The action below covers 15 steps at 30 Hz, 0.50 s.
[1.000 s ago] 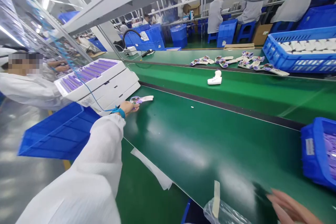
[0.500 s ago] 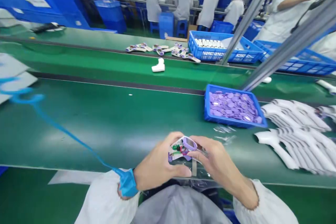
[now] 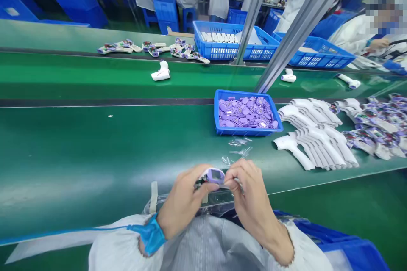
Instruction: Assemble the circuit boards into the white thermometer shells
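Low in front of me, my left hand (image 3: 189, 197) grips a half-open thermometer (image 3: 212, 175) with a white shell, a purple frame and a grey screen. Its fingers lie behind the shell and the thumb presses along the lower edge. Some green circuit parts show at its left side; the rest is covered by the hand. My right hand (image 3: 249, 197) is closed in a pinch at the right end of the purple frame. What lies between those fingertips is too small to make out. Several clear film scraps (image 3: 240, 151) lie on the green table just beyond.
A blue tray (image 3: 217, 114) of purple parts stands ahead. To its right lie stacked white shells (image 3: 318, 146) and a heap of assembled halves (image 3: 378, 127). Metal posts (image 3: 286, 29) rise behind the tray. Across the belt (image 3: 79, 76) are blue crates (image 3: 219, 53) and co-workers. A blue wrist strap (image 3: 149, 233) trails left.
My view has swung to the right. The thermometer has turned so its screen faces up, with its left side more covered. My right hand has shifted from holding the shell to a pinch at its end.
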Each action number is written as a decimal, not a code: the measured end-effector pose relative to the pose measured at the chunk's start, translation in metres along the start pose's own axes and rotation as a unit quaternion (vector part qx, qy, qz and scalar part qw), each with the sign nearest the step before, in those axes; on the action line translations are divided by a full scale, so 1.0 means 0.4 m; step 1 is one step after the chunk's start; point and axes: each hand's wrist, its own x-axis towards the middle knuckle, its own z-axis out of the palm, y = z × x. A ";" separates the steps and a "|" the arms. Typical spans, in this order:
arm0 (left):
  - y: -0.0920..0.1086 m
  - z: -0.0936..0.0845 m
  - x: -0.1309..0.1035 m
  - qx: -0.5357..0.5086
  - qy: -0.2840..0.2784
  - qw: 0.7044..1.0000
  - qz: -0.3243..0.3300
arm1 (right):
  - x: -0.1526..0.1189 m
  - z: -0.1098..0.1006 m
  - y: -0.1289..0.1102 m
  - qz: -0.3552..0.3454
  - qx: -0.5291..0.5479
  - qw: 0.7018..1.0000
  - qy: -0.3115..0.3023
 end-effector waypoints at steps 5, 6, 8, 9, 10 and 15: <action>-0.055 -0.069 -0.001 -0.067 0.115 0.984 -0.120 | 0.052 -0.016 0.177 0.139 -0.134 0.979 0.072; -0.064 -0.083 -0.005 -0.100 0.127 0.975 -0.150 | 0.059 -0.023 0.209 0.149 -0.172 0.971 0.075; -0.078 -0.108 -0.012 -0.170 0.145 0.954 -0.201 | 0.060 -0.037 0.244 0.147 -0.214 0.961 0.094; -0.084 -0.117 -0.016 -0.198 0.156 0.943 -0.219 | 0.055 -0.041 0.245 0.132 -0.222 0.960 0.105; -0.089 -0.124 -0.018 -0.217 0.167 0.934 -0.231 | 0.049 -0.041 0.238 0.111 -0.226 0.962 0.104; -0.096 -0.141 -0.021 -0.252 0.207 0.907 -0.265 | 0.041 0.025 0.171 -0.021 -0.171 0.984 -0.037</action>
